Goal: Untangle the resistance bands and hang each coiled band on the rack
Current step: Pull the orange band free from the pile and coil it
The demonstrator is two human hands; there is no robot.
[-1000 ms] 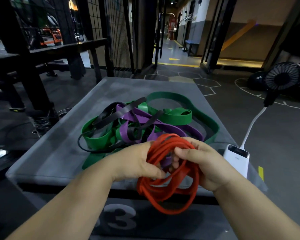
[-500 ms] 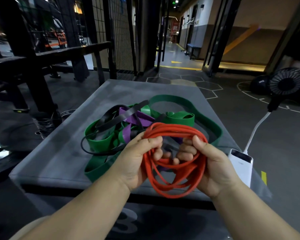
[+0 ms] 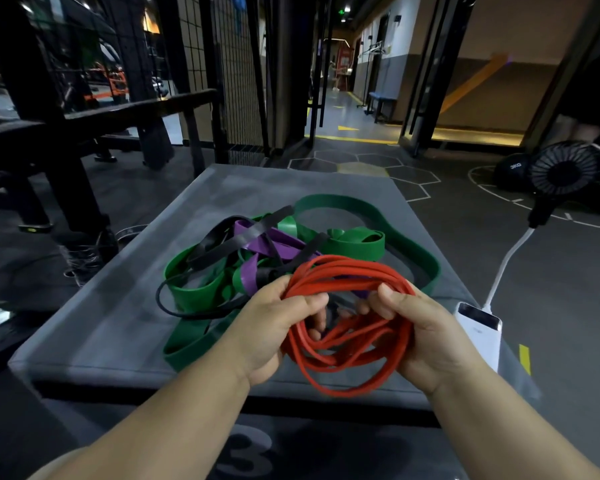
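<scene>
A thin red band (image 3: pixel 347 344) is wound into a multi-loop coil above the near edge of a grey padded box (image 3: pixel 111 317). My left hand (image 3: pixel 274 327) grips the coil's left side, fingers curled round its strands. My right hand (image 3: pixel 426 337) holds the right side, thumb on top. Behind the coil lies a tangle: a wide green band (image 3: pixel 347 206), a purple band (image 3: pixel 278 242) and a black band (image 3: pixel 222 244) woven through one another. A thin black strand trails off the pile to the left.
A white power bank (image 3: pixel 478 327) lies on the box's right edge, its white cable running up to a black fan (image 3: pixel 565 173). A black metal rack frame (image 3: pixel 66 140) and wire mesh panels stand at left and behind. A dark 3 kg ball (image 3: pixel 510 168) sits on the floor at right.
Both hands have raised the red coil from below the box's front edge and spread it into a wider, rounder ring. My view has tilted up slightly.
</scene>
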